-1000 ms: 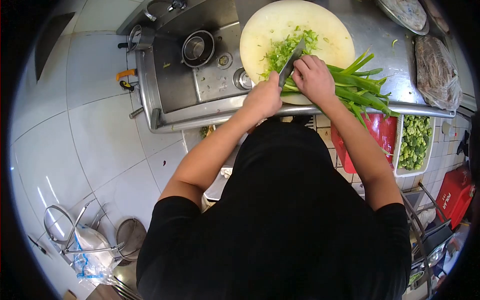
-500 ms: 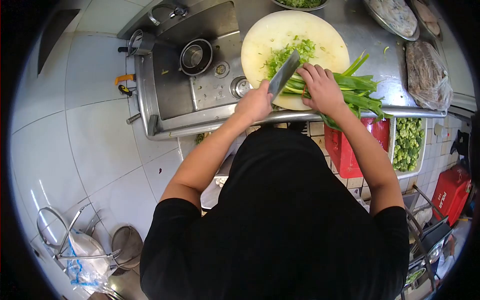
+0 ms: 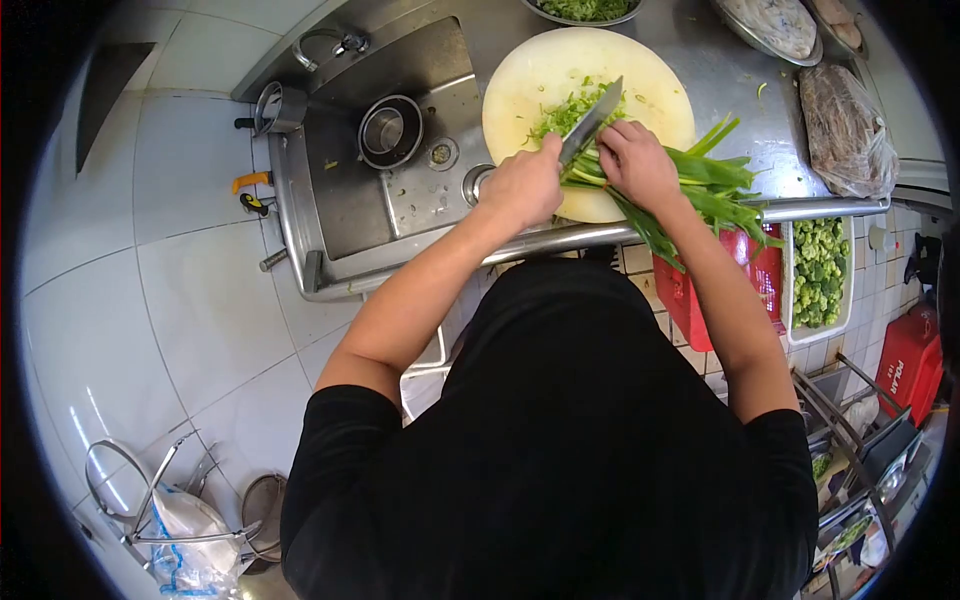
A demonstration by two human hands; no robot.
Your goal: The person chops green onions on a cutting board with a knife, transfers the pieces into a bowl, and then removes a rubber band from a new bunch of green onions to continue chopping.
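Person is wearing a black shirt [image 3: 560, 430], cloth looking plain, rounding out in front. Short sleeves [image 3: 350, 425] are ending near the elbows. Forearms [image 3: 425, 275], right hand [image 3: 525, 185], left hand [image 3: 642, 165] all showing bare.

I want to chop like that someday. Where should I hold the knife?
Probably by the handle end of the knife, from the body side. Its blade points away across the board, and the left hand grips the near end, hiding the handle.

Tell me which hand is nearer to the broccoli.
Right. The right hand holds the long green leaves, forward and to the left of the broccoli; the left hand grips the knife, farther left.
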